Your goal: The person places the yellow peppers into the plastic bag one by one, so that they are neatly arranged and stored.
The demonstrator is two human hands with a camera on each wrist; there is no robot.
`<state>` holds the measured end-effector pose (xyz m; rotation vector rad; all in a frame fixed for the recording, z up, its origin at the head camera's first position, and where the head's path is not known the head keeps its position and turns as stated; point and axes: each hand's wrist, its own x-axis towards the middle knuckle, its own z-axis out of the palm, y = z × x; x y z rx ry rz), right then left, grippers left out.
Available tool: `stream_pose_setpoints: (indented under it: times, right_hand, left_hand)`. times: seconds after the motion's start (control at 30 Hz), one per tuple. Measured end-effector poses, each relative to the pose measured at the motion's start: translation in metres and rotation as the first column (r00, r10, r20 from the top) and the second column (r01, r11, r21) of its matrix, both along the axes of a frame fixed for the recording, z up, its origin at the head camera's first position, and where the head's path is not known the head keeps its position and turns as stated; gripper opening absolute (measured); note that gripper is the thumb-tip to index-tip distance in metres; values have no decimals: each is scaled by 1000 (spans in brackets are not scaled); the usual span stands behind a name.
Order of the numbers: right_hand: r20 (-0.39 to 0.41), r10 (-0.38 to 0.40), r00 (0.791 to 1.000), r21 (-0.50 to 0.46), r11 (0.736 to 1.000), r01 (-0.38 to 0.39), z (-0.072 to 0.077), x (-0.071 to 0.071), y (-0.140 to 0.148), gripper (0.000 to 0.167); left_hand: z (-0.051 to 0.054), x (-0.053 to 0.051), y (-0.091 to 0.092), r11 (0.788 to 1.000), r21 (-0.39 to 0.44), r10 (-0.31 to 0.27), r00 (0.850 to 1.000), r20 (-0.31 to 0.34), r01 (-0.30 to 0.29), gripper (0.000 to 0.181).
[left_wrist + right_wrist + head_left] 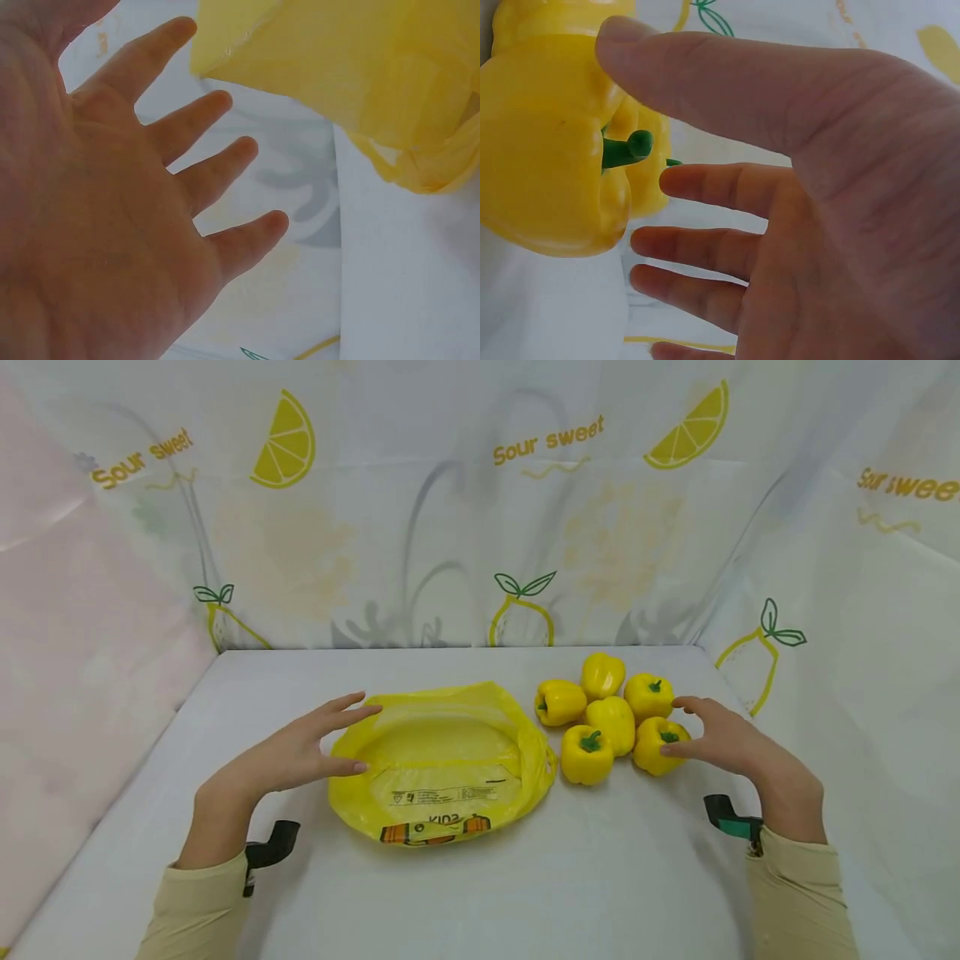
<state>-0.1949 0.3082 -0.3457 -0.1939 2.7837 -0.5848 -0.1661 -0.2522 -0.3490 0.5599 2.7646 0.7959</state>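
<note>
A yellow plastic bag (442,743) lies on the table with its mouth spread wide, printing visible inside. At the bag's left edge the left hand (288,747) is held with fingers spread, holding nothing; the left wrist view shows its palm (112,202) beside the yellow bag (322,60). Several yellow bell peppers (611,724) stand grouped right of the bag. The right hand (723,739) is at the rightmost peppers, thumb and fingers apart, gripping nothing; whether it touches them I cannot tell. In the right wrist view, a pepper (547,150) with a green stem is beside the right hand (817,187).
The white table (525,893) extends in front of the bag and peppers. A lemon-patterned cloth (420,527) hangs behind and at the sides. Dark devices (273,845) are strapped at both wrists.
</note>
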Motion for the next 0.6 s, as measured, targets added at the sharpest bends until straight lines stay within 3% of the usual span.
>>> stream_pose_setpoints:
  times: [0.13, 0.33, 0.6]
  right_hand:
    - [52, 6, 999, 1, 1000, -6, -1, -1, -4, 86]
    - [126, -4, 992, -14, 1000, 6, -9, -1, -9, 91]
    - [55, 42, 998, -8, 999, -42, -16, -4, -15, 80]
  left_hand:
    - [0, 0, 2, 1000, -6, -5, 1000, 2, 5, 79]
    - [-4, 0, 5, 998, -40, 44, 998, 39, -42, 84]
    - [-20, -10, 6, 999, -5, 54, 998, 38, -54, 91]
